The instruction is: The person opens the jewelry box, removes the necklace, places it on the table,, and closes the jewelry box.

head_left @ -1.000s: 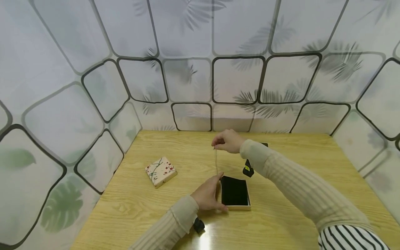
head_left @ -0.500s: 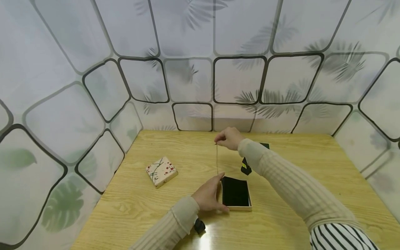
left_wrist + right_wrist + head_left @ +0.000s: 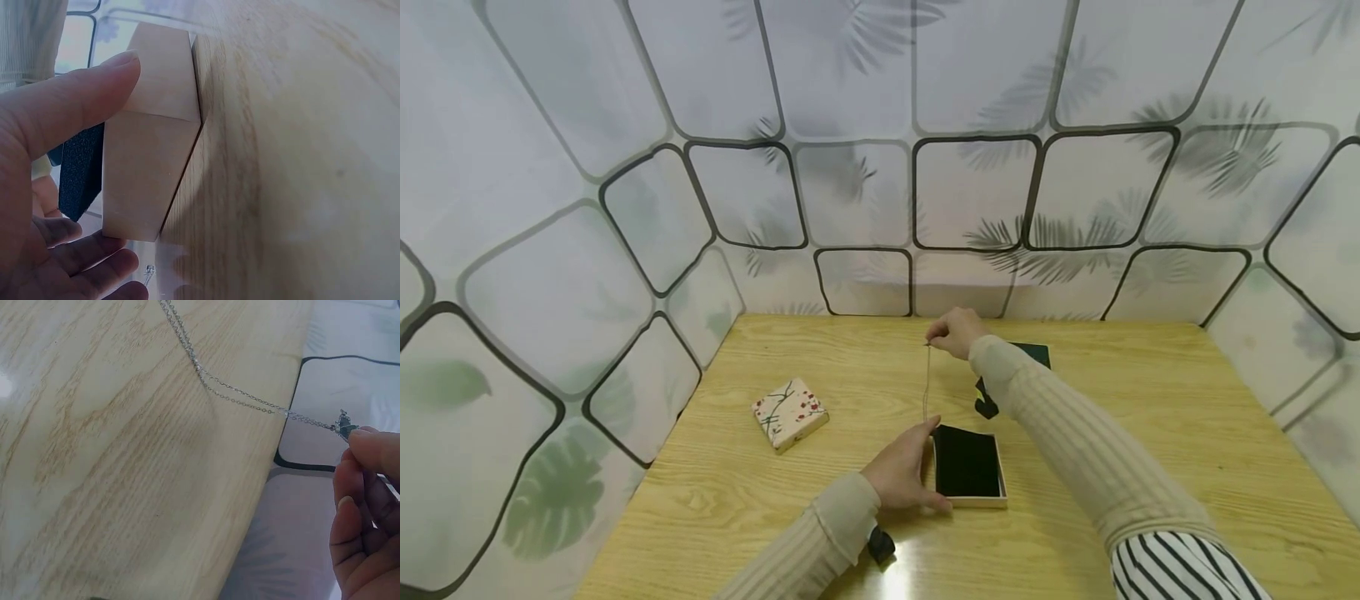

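One necklace (image 3: pixel 195 364) over wood-grained table (image 3: pixel 1150 375); walls (image 3: pixel 850 196) perhaps fabric.

Pinches in the right hand (image 3: pixel 370 519) a small, partly covered silver piece (image 3: pixel 343 427), probably a pendant, against the patterned wall (image 3: pixel 350 381) past the table's (image 3: pixel 125 487) edge. Holds up its doubled chain (image 3: pixel 199 367), slanting back across that edge.

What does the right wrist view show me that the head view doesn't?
Right wrist only: clear detail of the pinched ornament and the links of the chain.
Head only: the left hand at the open box, and the flower-patterned box or lid.
Both: the right hand, chain, table and patterned backdrop.
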Action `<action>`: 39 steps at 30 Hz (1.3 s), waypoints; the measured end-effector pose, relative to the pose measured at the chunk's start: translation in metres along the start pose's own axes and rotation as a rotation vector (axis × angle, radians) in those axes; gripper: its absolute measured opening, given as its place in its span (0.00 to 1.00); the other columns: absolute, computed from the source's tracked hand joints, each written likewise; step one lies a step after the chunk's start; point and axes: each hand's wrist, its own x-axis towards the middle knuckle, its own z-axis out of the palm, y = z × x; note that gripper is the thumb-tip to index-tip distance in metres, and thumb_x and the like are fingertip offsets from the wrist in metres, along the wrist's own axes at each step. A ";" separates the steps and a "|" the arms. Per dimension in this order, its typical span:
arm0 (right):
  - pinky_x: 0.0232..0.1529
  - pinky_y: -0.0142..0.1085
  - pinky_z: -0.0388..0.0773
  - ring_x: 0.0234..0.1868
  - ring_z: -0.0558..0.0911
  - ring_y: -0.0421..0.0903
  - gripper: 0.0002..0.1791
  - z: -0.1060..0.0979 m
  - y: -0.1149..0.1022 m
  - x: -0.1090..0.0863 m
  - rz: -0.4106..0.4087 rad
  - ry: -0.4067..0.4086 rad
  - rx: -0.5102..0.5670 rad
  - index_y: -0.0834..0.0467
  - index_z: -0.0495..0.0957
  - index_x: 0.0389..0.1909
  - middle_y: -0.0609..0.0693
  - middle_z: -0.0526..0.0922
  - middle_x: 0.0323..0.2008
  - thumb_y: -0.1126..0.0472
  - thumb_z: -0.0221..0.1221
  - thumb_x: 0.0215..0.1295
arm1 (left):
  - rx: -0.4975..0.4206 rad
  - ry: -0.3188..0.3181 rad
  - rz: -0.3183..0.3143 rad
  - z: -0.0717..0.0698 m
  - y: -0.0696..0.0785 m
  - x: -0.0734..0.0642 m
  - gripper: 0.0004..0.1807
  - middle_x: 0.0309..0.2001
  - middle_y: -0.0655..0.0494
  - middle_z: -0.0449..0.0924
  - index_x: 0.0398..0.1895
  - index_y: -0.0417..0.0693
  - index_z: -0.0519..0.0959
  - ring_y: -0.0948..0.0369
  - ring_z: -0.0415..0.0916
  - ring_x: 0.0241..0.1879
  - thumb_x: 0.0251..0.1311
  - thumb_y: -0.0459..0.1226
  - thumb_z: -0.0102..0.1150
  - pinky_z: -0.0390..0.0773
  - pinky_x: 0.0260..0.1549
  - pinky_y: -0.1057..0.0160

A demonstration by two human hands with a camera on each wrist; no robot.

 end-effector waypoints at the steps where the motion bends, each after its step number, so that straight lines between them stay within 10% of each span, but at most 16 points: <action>1: 0.48 0.42 0.79 0.46 0.82 0.49 0.08 0.001 0.001 0.001 0.010 0.005 0.002 0.55 0.86 0.42 0.49 0.86 0.42 0.60 0.61 0.66 | -0.003 0.000 -0.002 0.000 0.000 0.000 0.68 0.72 0.48 0.56 0.76 0.43 0.45 0.55 0.55 0.70 0.36 0.55 0.79 0.58 0.67 0.57; 24: 0.44 0.44 0.78 0.42 0.80 0.49 0.04 0.037 0.022 0.026 0.134 0.061 -0.086 0.50 0.85 0.31 0.47 0.84 0.37 0.62 0.63 0.62 | -0.043 -0.017 -0.039 -0.002 0.003 -0.002 0.68 0.72 0.48 0.54 0.76 0.44 0.44 0.54 0.55 0.70 0.36 0.55 0.78 0.58 0.67 0.55; 39: 0.48 0.46 0.78 0.48 0.79 0.51 0.08 0.050 0.037 0.035 0.197 -0.049 -0.077 0.54 0.85 0.41 0.51 0.83 0.44 0.64 0.58 0.67 | -0.044 -0.024 -0.038 -0.002 0.001 -0.002 0.68 0.73 0.48 0.53 0.76 0.44 0.44 0.54 0.54 0.70 0.38 0.56 0.77 0.59 0.67 0.55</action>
